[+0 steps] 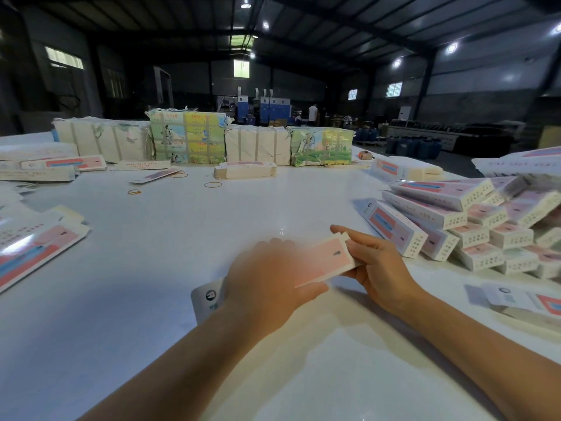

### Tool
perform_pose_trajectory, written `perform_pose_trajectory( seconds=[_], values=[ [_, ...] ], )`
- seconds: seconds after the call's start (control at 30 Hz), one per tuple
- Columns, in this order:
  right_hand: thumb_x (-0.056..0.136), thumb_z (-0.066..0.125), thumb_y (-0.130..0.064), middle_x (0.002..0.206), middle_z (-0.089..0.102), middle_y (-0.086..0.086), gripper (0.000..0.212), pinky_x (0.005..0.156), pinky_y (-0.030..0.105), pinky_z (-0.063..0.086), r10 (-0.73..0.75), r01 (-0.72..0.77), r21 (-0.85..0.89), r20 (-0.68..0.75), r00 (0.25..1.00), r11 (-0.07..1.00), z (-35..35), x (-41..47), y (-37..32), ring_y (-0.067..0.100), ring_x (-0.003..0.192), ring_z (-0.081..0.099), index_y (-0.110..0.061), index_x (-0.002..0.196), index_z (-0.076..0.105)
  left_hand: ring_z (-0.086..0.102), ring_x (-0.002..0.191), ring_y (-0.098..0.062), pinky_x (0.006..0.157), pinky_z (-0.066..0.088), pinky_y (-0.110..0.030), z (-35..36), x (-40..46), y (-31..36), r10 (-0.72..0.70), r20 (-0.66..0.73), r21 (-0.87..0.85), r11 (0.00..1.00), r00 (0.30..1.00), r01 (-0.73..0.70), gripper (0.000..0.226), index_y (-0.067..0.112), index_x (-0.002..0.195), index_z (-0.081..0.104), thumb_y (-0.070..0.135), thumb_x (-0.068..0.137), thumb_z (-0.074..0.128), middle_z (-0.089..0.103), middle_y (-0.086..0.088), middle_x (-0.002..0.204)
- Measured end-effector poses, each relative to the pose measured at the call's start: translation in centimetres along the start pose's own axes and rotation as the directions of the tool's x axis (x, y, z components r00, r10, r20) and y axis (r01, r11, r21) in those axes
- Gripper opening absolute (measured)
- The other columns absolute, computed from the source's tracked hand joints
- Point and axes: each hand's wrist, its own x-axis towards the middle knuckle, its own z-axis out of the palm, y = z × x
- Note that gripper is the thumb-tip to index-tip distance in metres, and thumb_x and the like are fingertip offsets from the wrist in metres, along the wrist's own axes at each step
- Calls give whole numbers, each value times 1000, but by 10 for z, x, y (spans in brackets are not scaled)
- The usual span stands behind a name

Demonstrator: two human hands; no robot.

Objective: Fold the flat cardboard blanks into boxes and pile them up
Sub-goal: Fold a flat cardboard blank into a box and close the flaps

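Hands, two, bare, meeting low over the middle of a glossy white surface [212, 226]. Left hand [267, 284] blurred, its grip curled round the near half of a pink-and-white printed cardboard blank [326, 261], thumb under the lower edge. Right hand [376, 265] pinches the far end of the same blank, forefinger stretched along the top edge, other fingers under it. Blank sits between both hands, tilted up toward the right, part-folded; its rounded white hanger tab with a dark round logo juts out below the left wrist. Whether it touches the surface cannot be told.

Right side — heap of folded long white boxes with pink fronts and dotted end flaps [473, 226], stacked in slanting rows, well apart from the hands. Just nearer, at the right edge, flat printed blanks lying loose [516, 299].

Left edge — large flat pink, blue and white blanks [33, 247], overlapping. Further back on the left, more flat blanks in low piles [54, 165].

Far side of the surface — row of paper-wrapped bundles, plain cream and green-and-yellow illustrated [188, 138]. In front of them a small banded stack of cream blanks [244, 171], one loose blank, and several tan rubber bands [213, 185] lying flat.

Background: dim warehouse hall, roof lamps, distant machinery.
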Motion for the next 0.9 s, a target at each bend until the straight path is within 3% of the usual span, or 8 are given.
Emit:
perform_pose_trajectory(
  seconds=[0.1,0.23,0.33,0.43,0.53,0.67,0.8,0.9],
  values=[
    [99,38,-7,92,74,3,37,83,39,55,-40,40,-69,-1,999,997,1,-2,0,22,89,69,-24,99,70,36,81,-6,67,30,-22,-2,0,2,18,-5,4,1000,1000,-18,68,27,112,40,82,73,32,40,11,93],
    [98,42,-15,81,70,-11,27,76,26,57,-117,121,-195,30,993,973,9,-10,1,11,83,67,-20,86,66,33,81,-7,67,28,-24,-2,1,5,8,12,39,999,1000,-8,65,26,111,38,80,76,33,37,10,92],
    [100,39,-11,75,62,-24,27,63,6,46,-307,282,-497,33,951,821,17,-16,5,-8,76,62,-32,91,53,31,83,-8,69,29,-24,0,1,8,1,25,54,999,1000,-2,65,25,114,38,78,77,36,45,7,100],
    [101,37,-15,82,57,-23,21,63,3,43,-344,293,-609,35,938,737,18,-19,7,-12,75,59,-33,104,47,34,84,-8,71,32,-23,1,1,9,-6,33,56,998,999,4,65,24,117,38,76,78,39,48,6,105],
    [101,38,-16,86,60,-24,29,73,12,52,-309,271,-566,30,951,779,18,-18,3,-9,84,62,-43,98,47,34,83,-7,70,31,-23,-1,0,9,-7,32,60,998,999,5,64,25,116,37,77,79,37,39,8,94],
    [98,48,-22,124,61,-5,35,99,40,48,-192,175,-367,-11,981,914,18,-14,0,17,111,60,-28,132,49,36,80,-8,64,30,-24,-4,2,6,-82,42,52,996,996,79,70,27,113,39,83,72,25,41,10,93],
    [95,52,-28,91,72,-7,16,84,40,56,-250,212,-427,-35,968,879,18,-15,3,15,88,67,-33,98,67,41,82,-8,64,34,-24,-6,6,2,-192,81,30,981,978,190,79,27,111,41,84,63,16,53,9,104],
    [96,49,-31,83,70,-18,19,71,23,57,-328,266,-522,-28,944,811,17,-17,7,9,82,66,-45,90,61,42,84,-9,66,34,-24,-5,6,5,-200,69,62,979,977,196,78,26,111,41,84,64,17,53,8,104]
  ],
)
